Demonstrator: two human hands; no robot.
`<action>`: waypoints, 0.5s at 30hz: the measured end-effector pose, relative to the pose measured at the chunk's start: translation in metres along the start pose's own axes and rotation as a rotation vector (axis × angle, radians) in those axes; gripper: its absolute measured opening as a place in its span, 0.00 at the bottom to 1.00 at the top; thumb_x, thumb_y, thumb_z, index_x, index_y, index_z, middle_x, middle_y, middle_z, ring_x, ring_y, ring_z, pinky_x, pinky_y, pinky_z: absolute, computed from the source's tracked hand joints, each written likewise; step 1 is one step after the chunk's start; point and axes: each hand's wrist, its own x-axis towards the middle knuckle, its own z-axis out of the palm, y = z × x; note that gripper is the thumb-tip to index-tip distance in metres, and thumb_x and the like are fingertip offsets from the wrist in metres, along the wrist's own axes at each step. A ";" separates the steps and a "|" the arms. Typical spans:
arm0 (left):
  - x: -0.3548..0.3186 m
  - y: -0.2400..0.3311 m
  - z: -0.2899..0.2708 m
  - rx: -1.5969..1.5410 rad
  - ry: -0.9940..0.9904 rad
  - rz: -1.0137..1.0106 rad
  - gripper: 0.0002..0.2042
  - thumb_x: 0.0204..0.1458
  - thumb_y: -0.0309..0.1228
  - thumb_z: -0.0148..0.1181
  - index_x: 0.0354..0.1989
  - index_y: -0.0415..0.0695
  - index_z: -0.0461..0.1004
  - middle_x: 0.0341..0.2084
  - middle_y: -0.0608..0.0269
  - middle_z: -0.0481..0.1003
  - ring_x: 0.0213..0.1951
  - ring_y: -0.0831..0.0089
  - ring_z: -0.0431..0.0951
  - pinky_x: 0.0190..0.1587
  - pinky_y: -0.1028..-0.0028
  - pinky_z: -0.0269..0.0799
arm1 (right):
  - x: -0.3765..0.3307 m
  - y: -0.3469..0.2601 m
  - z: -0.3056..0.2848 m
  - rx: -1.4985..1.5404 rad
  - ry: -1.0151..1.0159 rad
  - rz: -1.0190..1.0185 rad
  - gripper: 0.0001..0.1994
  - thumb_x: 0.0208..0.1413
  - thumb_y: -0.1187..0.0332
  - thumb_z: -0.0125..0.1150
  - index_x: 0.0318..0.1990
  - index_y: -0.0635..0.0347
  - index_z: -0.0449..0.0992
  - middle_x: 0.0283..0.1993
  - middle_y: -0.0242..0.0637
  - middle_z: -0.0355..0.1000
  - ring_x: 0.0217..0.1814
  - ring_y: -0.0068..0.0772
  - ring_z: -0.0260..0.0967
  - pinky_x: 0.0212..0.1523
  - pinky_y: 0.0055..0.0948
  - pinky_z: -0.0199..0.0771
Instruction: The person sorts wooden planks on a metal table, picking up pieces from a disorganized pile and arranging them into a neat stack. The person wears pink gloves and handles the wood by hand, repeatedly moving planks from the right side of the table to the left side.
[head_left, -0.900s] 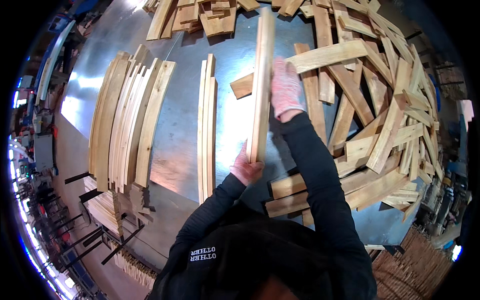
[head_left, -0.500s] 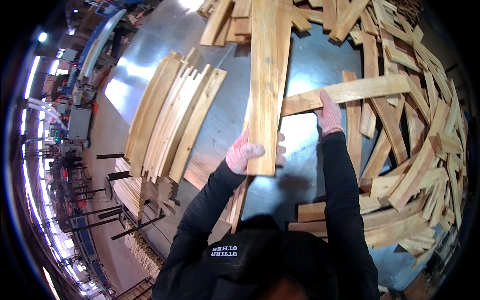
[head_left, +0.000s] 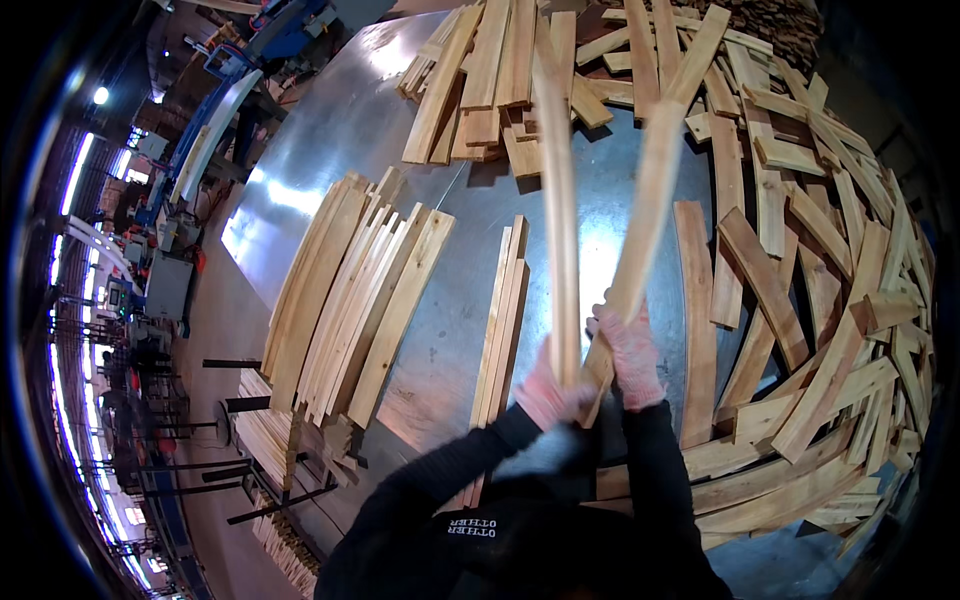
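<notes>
Both my hands wear pale pink knit gloves. My left hand (head_left: 550, 392) is closed round the near end of a wooden board (head_left: 562, 220), which stands edge-on to me and is blurred. A second wooden board (head_left: 655, 180), wide face showing, slants away to the upper right; my right hand (head_left: 628, 350) grips it near its lower end. The two boards spread apart in a V, with their near ends close together. Just left of my left hand, a small row of narrow boards (head_left: 503, 330) lies on the metal table (head_left: 455, 225).
A neat stack of boards (head_left: 350, 290) sits at the left table edge, above a rack holding more wood (head_left: 265, 425). A jumbled pile of boards (head_left: 765, 290) covers the right side. More boards (head_left: 490, 80) lie at the far side. Machines (head_left: 165, 270) stand at far left.
The left board has turned from face-on to edge-on. My right hand has moved down and left, swinging its board from nearly crosswise to pointing away. The row of narrow boards now shows.
</notes>
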 end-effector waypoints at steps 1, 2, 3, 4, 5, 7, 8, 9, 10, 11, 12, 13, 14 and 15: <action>-0.016 -0.005 0.016 0.031 -0.041 0.052 0.39 0.56 0.32 0.60 0.71 0.36 0.43 0.54 0.54 0.65 0.53 0.64 0.70 0.48 0.69 0.75 | 0.007 0.007 -0.001 -0.292 -0.044 -0.090 0.41 0.52 0.69 0.70 0.71 0.64 0.51 0.55 0.44 0.70 0.53 0.34 0.71 0.52 0.28 0.74; -0.024 -0.002 0.021 -0.059 -0.074 0.039 0.39 0.57 0.33 0.59 0.71 0.36 0.43 0.57 0.54 0.63 0.54 0.65 0.69 0.52 0.68 0.72 | 0.012 0.006 0.002 -0.589 -0.081 -0.183 0.46 0.51 0.70 0.70 0.73 0.62 0.46 0.58 0.44 0.69 0.56 0.34 0.70 0.54 0.28 0.73; -0.032 0.001 0.024 -0.148 -0.105 0.022 0.39 0.58 0.35 0.58 0.71 0.36 0.42 0.59 0.54 0.61 0.56 0.66 0.67 0.56 0.68 0.70 | 0.007 0.001 0.000 -0.246 -0.175 0.011 0.50 0.49 0.68 0.73 0.75 0.61 0.44 0.62 0.45 0.66 0.61 0.34 0.66 0.59 0.30 0.70; -0.038 -0.006 0.020 -0.169 -0.091 0.050 0.38 0.59 0.35 0.57 0.72 0.36 0.42 0.60 0.54 0.60 0.56 0.66 0.67 0.57 0.68 0.68 | 0.004 0.003 0.000 -0.110 -0.214 0.023 0.49 0.49 0.68 0.72 0.74 0.61 0.44 0.62 0.45 0.66 0.61 0.34 0.66 0.59 0.30 0.70; -0.039 -0.013 0.018 -0.196 -0.085 0.078 0.38 0.59 0.36 0.57 0.72 0.37 0.42 0.61 0.55 0.59 0.56 0.67 0.66 0.59 0.68 0.66 | -0.003 0.005 -0.005 0.020 -0.244 0.034 0.49 0.49 0.68 0.72 0.74 0.61 0.45 0.62 0.44 0.66 0.61 0.33 0.66 0.60 0.31 0.70; -0.029 -0.013 0.007 -0.202 -0.055 0.145 0.31 0.60 0.37 0.54 0.68 0.36 0.51 0.54 0.57 0.66 0.52 0.70 0.70 0.55 0.69 0.69 | -0.009 0.010 -0.015 0.163 -0.283 0.029 0.43 0.52 0.71 0.68 0.73 0.59 0.48 0.59 0.44 0.68 0.56 0.35 0.70 0.56 0.33 0.74; -0.015 0.006 -0.009 -0.122 -0.072 0.107 0.29 0.60 0.36 0.54 0.67 0.36 0.55 0.50 0.58 0.70 0.50 0.70 0.72 0.53 0.69 0.71 | -0.012 0.013 -0.023 0.211 -0.259 0.072 0.41 0.52 0.70 0.68 0.71 0.60 0.51 0.56 0.43 0.69 0.54 0.35 0.71 0.53 0.34 0.76; 0.001 0.033 -0.018 -0.085 0.052 0.091 0.26 0.61 0.36 0.54 0.64 0.36 0.59 0.46 0.58 0.72 0.47 0.69 0.74 0.51 0.69 0.72 | -0.015 0.019 -0.033 0.259 -0.238 0.118 0.38 0.52 0.69 0.67 0.69 0.60 0.54 0.52 0.43 0.70 0.51 0.36 0.73 0.51 0.35 0.77; 0.035 0.035 -0.038 0.007 0.144 0.186 0.21 0.61 0.35 0.53 0.59 0.36 0.64 0.42 0.57 0.75 0.44 0.67 0.76 0.49 0.68 0.73 | -0.020 0.024 -0.036 0.309 -0.224 0.171 0.35 0.52 0.68 0.67 0.67 0.61 0.58 0.49 0.43 0.72 0.48 0.37 0.74 0.49 0.35 0.78; 0.070 0.040 -0.058 0.105 0.241 0.272 0.17 0.61 0.34 0.53 0.55 0.36 0.69 0.38 0.56 0.78 0.41 0.66 0.78 0.46 0.67 0.75 | -0.028 0.020 -0.031 0.280 -0.131 0.129 0.30 0.54 0.67 0.64 0.63 0.63 0.60 0.44 0.43 0.72 0.42 0.39 0.76 0.45 0.36 0.80; 0.113 0.069 -0.082 0.189 0.275 0.290 0.21 0.60 0.33 0.55 0.58 0.35 0.67 0.44 0.50 0.79 0.46 0.63 0.80 0.48 0.67 0.75 | -0.032 0.020 -0.030 0.256 -0.096 0.110 0.30 0.55 0.66 0.64 0.63 0.63 0.59 0.44 0.43 0.73 0.42 0.39 0.76 0.44 0.36 0.80; 0.156 0.093 -0.098 0.330 0.413 0.248 0.23 0.57 0.35 0.58 0.58 0.37 0.68 0.48 0.49 0.77 0.46 0.59 0.79 0.50 0.66 0.76 | -0.034 0.018 -0.030 0.225 -0.056 0.088 0.30 0.55 0.66 0.63 0.63 0.64 0.59 0.44 0.44 0.73 0.42 0.40 0.76 0.44 0.36 0.80; 0.193 0.099 -0.122 0.887 0.429 0.156 0.30 0.55 0.43 0.61 0.63 0.41 0.63 0.50 0.51 0.74 0.48 0.60 0.78 0.47 0.64 0.77 | -0.035 0.015 -0.029 0.194 -0.025 0.072 0.30 0.56 0.66 0.62 0.63 0.65 0.58 0.44 0.44 0.73 0.43 0.40 0.76 0.44 0.36 0.80; 0.226 0.104 -0.149 1.442 0.443 0.069 0.37 0.53 0.50 0.63 0.67 0.44 0.59 0.51 0.54 0.72 0.50 0.61 0.77 0.44 0.61 0.79 | -0.032 0.013 -0.030 0.178 -0.107 0.082 0.29 0.57 0.65 0.61 0.63 0.66 0.58 0.45 0.45 0.73 0.43 0.41 0.76 0.45 0.36 0.80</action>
